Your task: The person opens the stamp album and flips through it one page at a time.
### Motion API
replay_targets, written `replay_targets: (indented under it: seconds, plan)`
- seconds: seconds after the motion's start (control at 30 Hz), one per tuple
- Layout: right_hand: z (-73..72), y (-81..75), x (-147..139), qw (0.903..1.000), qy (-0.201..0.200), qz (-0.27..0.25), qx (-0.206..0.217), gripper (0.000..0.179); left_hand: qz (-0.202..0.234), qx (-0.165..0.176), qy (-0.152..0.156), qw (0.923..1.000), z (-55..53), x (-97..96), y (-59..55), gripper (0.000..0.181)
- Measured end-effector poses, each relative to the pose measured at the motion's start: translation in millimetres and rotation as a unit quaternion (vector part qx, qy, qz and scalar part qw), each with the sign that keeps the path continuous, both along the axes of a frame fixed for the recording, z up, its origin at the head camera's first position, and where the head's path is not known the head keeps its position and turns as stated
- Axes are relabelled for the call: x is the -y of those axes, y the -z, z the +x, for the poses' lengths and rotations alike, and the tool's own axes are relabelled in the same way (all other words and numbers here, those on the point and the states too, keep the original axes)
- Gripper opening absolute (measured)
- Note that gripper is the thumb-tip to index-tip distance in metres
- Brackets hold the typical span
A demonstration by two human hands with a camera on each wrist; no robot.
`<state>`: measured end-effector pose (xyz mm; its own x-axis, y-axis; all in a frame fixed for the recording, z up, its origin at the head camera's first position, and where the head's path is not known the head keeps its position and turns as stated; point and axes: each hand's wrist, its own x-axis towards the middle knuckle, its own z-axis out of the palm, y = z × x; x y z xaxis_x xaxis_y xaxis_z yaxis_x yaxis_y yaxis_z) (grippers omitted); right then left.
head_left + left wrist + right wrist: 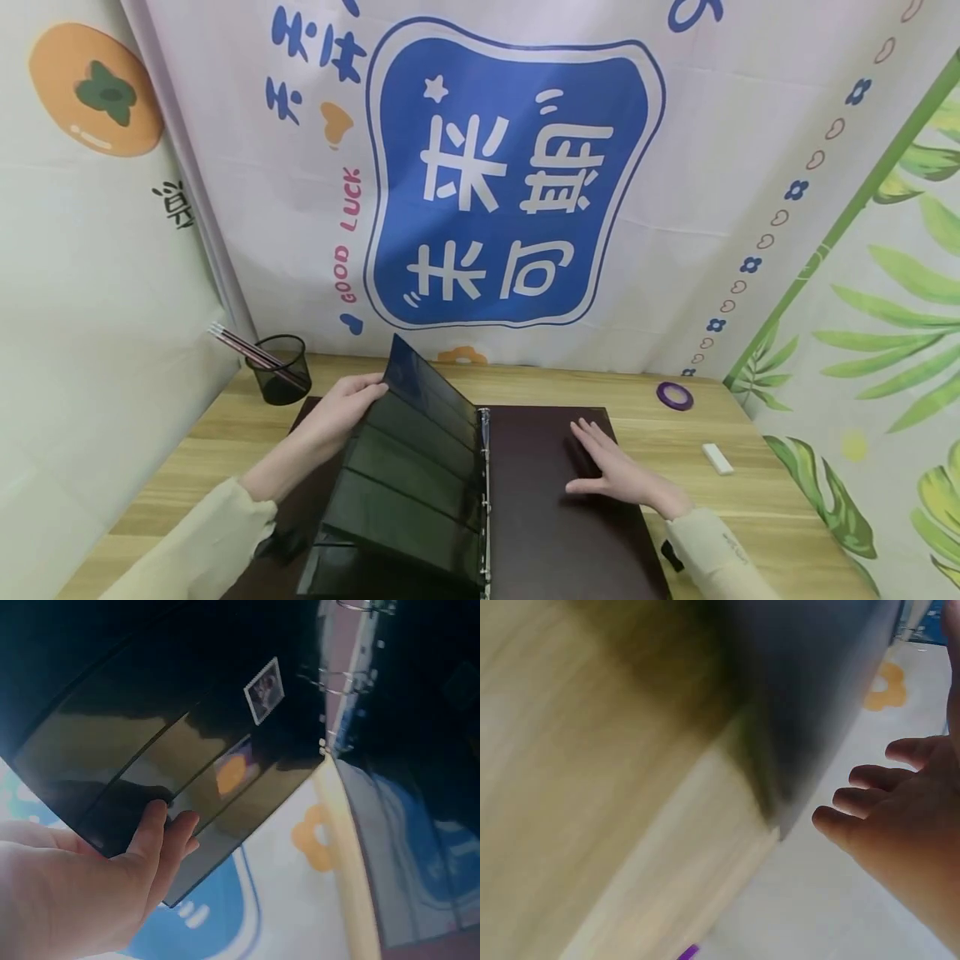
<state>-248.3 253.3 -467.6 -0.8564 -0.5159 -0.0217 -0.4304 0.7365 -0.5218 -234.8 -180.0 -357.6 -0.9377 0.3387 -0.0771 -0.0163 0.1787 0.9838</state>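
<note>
A ring-bound stamp album with a dark maroon cover (551, 525) lies open on the table. My left hand (343, 415) pinches the outer edge of a black pocket page (412, 467), which stands tilted up left of the metal rings (486, 504). In the left wrist view, a small stamp (265, 691) with a white perforated border shows on the page side facing that camera, with another stamp (234, 772), orange in the middle, below it. My right hand (611, 468), fingers spread, is over the right inside cover and holds nothing.
At the back left stands a black mesh pencil cup (283, 371) with several pencils. A purple tape roll (675, 396) and a white eraser (717, 458) lie on the wooden table (757, 517) at the right. Printed cloth walls enclose the table.
</note>
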Motion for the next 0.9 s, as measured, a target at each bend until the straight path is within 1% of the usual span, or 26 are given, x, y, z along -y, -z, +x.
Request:
replay_targets:
  seconds: [0.03, 0.13, 0.23, 0.33, 0.5, 0.67, 0.73, 0.8, 0.9]
  plan:
    - [-0.2, 1.2, -2, 1.0, -0.003, 0.007, 0.003, 0.1, 0.01, 0.007, -0.001, 0.9999, 0.5, 3.4, 3.1, 0.049]
    - [-0.7, 4.6, -6, 0.9995, -0.017, 0.028, 0.002, 0.101, 0.02, 0.02, -0.004, 0.9996, 2.4, 11.6, 11.6, 0.051]
    - [-1.3, 8.0, -8, 0.9984, -0.032, 0.046, -0.004, 0.1, 0.01, 0.024, -0.014, 0.9996, 3.3, 18.4, 19.7, 0.054]
    - [-1.7, 11.6, -9, 0.9977, -0.041, 0.054, -0.008, 0.099, 0.002, 0.031, -0.029, 0.9991, 3.7, 23.8, 26.6, 0.053]
    - [-1.8, 17.2, -11, 0.9973, -0.042, 0.059, -0.013, 0.098, 0.01, 0.046, -0.035, 0.9983, 3.5, 33.5, 37.1, 0.053]
    - [-1.8, 20.2, -11, 0.9968, -0.043, 0.064, -0.02, 0.097, 0.014, 0.056, -0.03, 0.9979, 3.3, 42.3, 52.1, 0.051]
    - [-2.2, 20.9, -11, 0.9967, -0.043, 0.065, -0.022, 0.097, -0.002, 0.05, -0.034, 0.9982, 3.9, 45.7, 58.7, 0.049]
    - [-2.7, 21.6, -11, 0.9965, -0.045, 0.066, -0.025, 0.097, -0.029, 0.041, -0.041, 0.9979, 4.9, 49.3, 64.4, 0.049]
    - [-3.4, 22.8, -12, 0.9964, -0.046, 0.067, -0.026, 0.098, -0.073, 0.033, -0.051, 0.9955, 6.0, 54.4, 72.5, 0.049]
